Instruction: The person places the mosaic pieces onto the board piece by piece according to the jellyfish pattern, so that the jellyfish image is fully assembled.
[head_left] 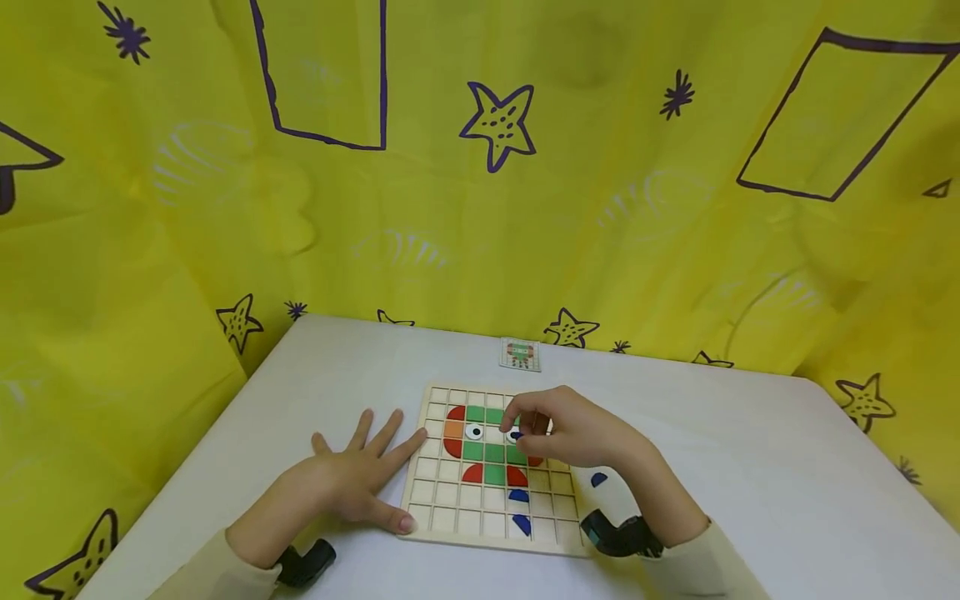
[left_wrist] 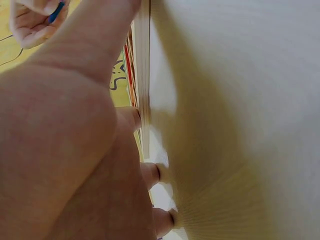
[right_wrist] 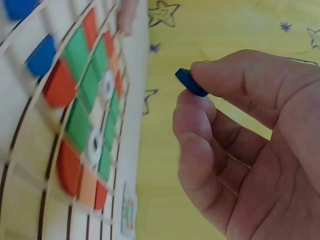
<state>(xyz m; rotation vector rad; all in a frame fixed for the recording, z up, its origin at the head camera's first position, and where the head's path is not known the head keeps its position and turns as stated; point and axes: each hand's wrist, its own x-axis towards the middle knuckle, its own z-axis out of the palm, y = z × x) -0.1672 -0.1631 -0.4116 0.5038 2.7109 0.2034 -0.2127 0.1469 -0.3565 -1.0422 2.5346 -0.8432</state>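
Observation:
A wooden grid board (head_left: pixel 446 521) lies on the table, with green, red and orange tiles and two white eye tiles (head_left: pixel 474 432) set in its squares. Two blue tiles (head_left: pixel 518 495) lie lower on the grid. Fingers spread, my left hand (head_left: pixel 352 479) rests on the table, its thumb and forefinger touching the board's left edge. Above the right part of the board, my right hand (head_left: pixel 577 429) pinches a small blue tile (right_wrist: pixel 191 82) between thumb and fingertips. That hand covers part of the pattern in the head view.
Right of the board, a loose blue tile (head_left: pixel 598 480) lies on the white table (head_left: pixel 720 467). A small picture card (head_left: pixel 520 354) with a similar coloured figure lies behind the board. A yellow patterned curtain (head_left: pixel 420 208) surrounds the table's back and sides.

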